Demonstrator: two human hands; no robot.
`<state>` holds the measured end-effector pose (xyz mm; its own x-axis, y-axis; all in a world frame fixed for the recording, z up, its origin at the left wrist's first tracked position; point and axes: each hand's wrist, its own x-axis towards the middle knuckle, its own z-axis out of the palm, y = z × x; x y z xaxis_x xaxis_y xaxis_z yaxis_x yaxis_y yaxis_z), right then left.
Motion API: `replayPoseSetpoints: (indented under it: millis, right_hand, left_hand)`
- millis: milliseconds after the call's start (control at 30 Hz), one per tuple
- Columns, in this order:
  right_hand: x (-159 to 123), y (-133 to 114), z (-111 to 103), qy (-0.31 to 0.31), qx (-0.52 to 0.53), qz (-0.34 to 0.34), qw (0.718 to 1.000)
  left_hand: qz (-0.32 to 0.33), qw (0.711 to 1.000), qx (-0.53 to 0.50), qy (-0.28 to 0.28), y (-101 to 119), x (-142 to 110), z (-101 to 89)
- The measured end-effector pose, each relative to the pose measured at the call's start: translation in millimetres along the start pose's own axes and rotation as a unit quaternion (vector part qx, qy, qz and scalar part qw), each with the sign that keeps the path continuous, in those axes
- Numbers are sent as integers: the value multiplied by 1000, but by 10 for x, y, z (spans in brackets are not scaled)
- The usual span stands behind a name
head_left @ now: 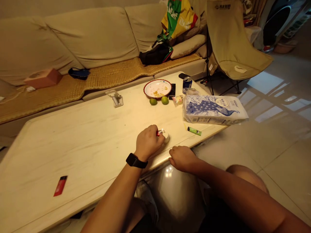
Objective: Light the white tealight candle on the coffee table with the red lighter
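Note:
My left hand (149,141), with a black watch on its wrist, is closed around a lighter (159,132) whose red body and metal top show past the fingers. A small bright spot at the lighter's tip may be a flame. Right beside it on the table is a small whitish round thing (166,136), partly hidden by my thumb. My right hand (182,158) rests at the table's front edge with its fingers curled in, and nothing shows in them. A green lighter (194,131) lies on the table beyond my right hand. Far to the left lies a red lighter (60,186).
On the table (92,139) stand a plate with scraps (157,88), two limes (165,100), a blue can (187,82), a wrapped tissue pack (215,109) overhanging the right edge, and a grey stand (115,98). Behind are a sofa (94,35) and a folding chair (233,42).

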<state>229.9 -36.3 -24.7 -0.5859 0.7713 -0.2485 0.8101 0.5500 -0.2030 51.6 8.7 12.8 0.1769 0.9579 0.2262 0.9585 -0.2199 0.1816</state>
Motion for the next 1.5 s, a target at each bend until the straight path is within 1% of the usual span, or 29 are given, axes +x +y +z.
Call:
replayPoseSetpoints:
  millis: [167, 400, 500, 700, 867, 967, 1067, 1500]
  right_hand:
    - [-2, -2, -18, -8, 4, 0, 1000]
    - [-1, 6, 3, -1, 2, -1, 1000]
    - [-1, 9, 9, 3, -1, -3, 1000]
    - [1, 8, 0, -5, 5, -1, 1000]
    - [4, 10, 7, -4, 2, -1, 1000]
    - [5, 8, 9, 0, 1, 3, 1000]
    - [4, 4, 3, -8, 3, 9, 1000]
    - [6, 8, 25, -11, 5, 8, 1000]
  left_hand:
    - [3, 1000, -11, 4, -5, -4, 10]
    - [4, 1000, -12, 1, 5, -6, 1]
    - [5, 1000, -24, 9, -6, -14, -22]
    - [-4, 997, -60, 53, -129, -88, -52]
    - [-22, 996, -62, 67, -251, -141, -80]
    - [-30, 995, -64, 72, -299, -158, -108]
    - [-34, 995, -64, 76, -339, -171, -123]
    - [-52, 995, -59, 65, -452, -215, -112]
